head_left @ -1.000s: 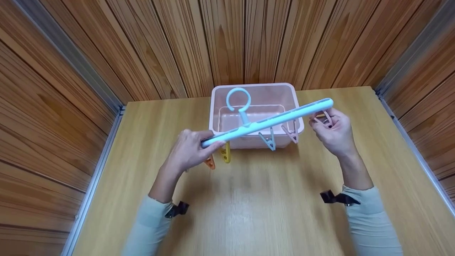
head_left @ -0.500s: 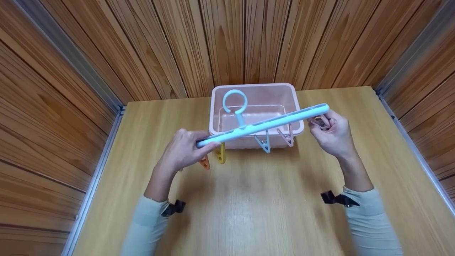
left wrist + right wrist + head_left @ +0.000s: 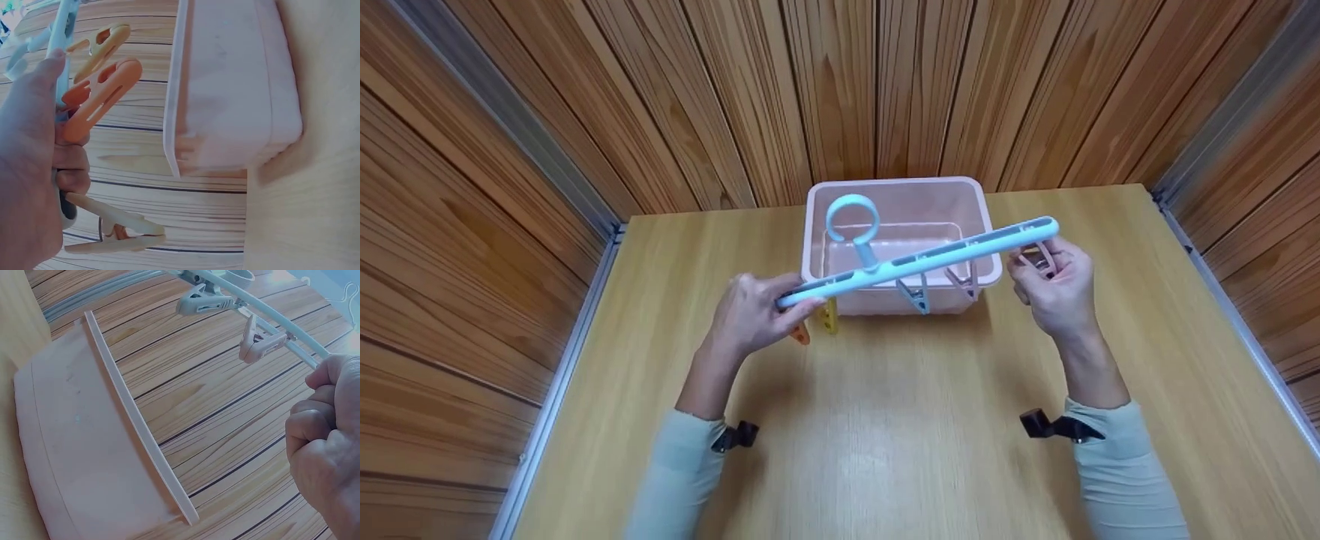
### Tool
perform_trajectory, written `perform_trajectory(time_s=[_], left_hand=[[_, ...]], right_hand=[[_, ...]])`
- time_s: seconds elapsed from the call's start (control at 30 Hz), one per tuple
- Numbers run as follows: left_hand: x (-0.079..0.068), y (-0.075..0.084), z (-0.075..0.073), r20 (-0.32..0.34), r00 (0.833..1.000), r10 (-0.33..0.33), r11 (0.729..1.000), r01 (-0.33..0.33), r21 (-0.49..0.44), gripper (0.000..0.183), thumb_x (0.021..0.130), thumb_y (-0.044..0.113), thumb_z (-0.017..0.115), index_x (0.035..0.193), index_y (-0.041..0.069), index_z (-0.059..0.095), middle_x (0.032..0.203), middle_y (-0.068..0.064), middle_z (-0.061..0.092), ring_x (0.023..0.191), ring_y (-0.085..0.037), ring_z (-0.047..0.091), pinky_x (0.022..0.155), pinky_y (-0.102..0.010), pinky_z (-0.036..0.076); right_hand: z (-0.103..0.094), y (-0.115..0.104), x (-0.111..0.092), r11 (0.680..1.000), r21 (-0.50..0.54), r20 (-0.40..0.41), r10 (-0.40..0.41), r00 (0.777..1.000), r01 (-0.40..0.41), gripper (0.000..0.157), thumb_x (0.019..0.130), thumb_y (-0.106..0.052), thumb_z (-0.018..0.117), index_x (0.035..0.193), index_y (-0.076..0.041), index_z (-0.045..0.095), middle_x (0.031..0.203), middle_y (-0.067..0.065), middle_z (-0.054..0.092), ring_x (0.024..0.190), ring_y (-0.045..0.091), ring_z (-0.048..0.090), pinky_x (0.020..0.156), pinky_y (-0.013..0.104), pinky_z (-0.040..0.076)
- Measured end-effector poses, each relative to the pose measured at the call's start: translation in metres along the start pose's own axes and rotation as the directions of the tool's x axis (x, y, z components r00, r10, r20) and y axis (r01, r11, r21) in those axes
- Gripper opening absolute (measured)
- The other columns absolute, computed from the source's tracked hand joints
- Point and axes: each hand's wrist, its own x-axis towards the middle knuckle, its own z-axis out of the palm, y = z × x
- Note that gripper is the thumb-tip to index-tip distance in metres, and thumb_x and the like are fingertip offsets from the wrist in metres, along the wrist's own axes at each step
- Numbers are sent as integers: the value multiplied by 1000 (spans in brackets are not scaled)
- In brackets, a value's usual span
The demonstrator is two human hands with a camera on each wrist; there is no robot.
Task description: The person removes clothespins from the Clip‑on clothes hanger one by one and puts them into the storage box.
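A light blue clip hanger (image 3: pixel 922 261) is held slanted above the table, its right end higher in the head view. My left hand (image 3: pixel 754 311) grips its left end, thumb along the bar. From the bar hang a yellow clip (image 3: pixel 829 316), an orange clip (image 3: pixel 800 334), a blue clip (image 3: pixel 916 294) and a pink clip (image 3: pixel 966 283). A cream clip (image 3: pixel 118 225) sits below my left fingers in the left wrist view. At the other end, my right hand (image 3: pixel 1057 289) pinches another pink clip (image 3: pixel 1045 259), which is hidden behind the fist in the right wrist view.
Behind the hanger, a pale pink plastic bin (image 3: pixel 885 301) stands on the wooden table (image 3: pixel 877 427) near the back. Its visible inside holds nothing. Wood-panelled walls (image 3: pixel 840 97) with metal corner rails enclose the table on the back and sides.
The hanger has shifted a little left and its right end has dropped slightly. My right hand has moved slightly left with the bar. Both hands keep their holds.
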Motion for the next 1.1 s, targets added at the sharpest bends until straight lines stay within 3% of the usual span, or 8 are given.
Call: perform_trajectory(time_s=[0.17, 0.3, 0.4, 0.57, 0.67, 0.83, 0.93, 1.1], left_hand=[[-3, -7, -1, -66, 993, 99, 994, -95, 62, 26, 97, 28, 88, 100, 4, 78, 58, -8, 58, 48, -6, 34, 51, -15, 25], [-3, -11, -6, -118, 974, 196, 971, -176, 161, 28, 99, 32, 87, 96, 7, 74, 58, -6, 59, 43, -11, 38, 49, -16, 26], [-3, -13, -10, -131, 961, 243, 951, -210, 225, 31, 100, 35, 85, 95, 7, 72, 58, -5, 61, 41, -13, 41, 47, -17, 27], [-3, -9, -16, -99, 973, 207, 957, -181, 226, 29, 97, 32, 88, 95, 8, 72, 57, -5, 58, 44, -12, 36, 49, -19, 26], [-3, -6, -20, -72, 987, 142, 976, -127, 177, 28, 96, 31, 88, 95, 8, 73, 58, -6, 58, 48, -9, 30, 51, -20, 24], [-5, -6, -22, -65, 995, 80, 989, -72, 128, 33, 102, 37, 81, 95, 6, 74, 57, -8, 55, 51, -5, 26, 52, -19, 23], [-8, -10, -22, -92, 993, 78, 990, -66, 128, 41, 107, 45, 76, 96, 5, 75, 57, -7, 55, 49, -6, 29, 51, -18, 23], [-9, -10, -24, -110, 989, 96, 985, -79, 151, 36, 103, 40, 81, 98, 5, 76, 57, -7, 58, 45, -9, 34, 51, -17, 24]], right_hand=[[-2, 1, 0, 967, -235, -28, -110, 994, 101, 37, 92, 25, 57, 109, -1, 77, 90, -11, 76, 69, -2, 63, 63, 8, 51], [-3, 0, 0, 897, -405, 0, -192, 981, 176, 19, 90, 25, 60, 102, 14, 69, 81, -14, 61, 69, -1, 53, 66, 7, 45], [-2, -1, 0, 872, -447, 26, -211, 977, 200, 10, 90, 26, 61, 97, 19, 62, 75, -10, 47, 65, 1, 43, 60, 13, 36], [2, 0, -1, 904, -390, 41, -172, 984, 174, 11, 90, 27, 60, 98, 21, 60, 79, -12, 54, 70, 0, 50, 66, 10, 44], [4, 1, -3, 943, -308, 51, -119, 992, 129, 24, 90, 27, 61, 109, 12, 64, 81, -15, 61, 67, -3, 53, 62, 8, 45], [4, 1, -5, 990, -130, 127, -45, 991, 61, 44, 97, 21, 54, 130, -8, 56, 63, -8, 45, 43, 7, 33, 41, 23, 24], [2, 0, -3, 995, -87, 173, -33, 984, 48, 33, 104, 16, 46, 129, -4, 53, 67, 0, 47, 45, 18, 33, 38, 29, 23], [-2, -3, 0, 978, -185, 160, -71, 984, 101, 14, 107, 16, 49, 119, 17, 55, 86, 2, 63, 51, 16, 47, 42, 20, 41]])
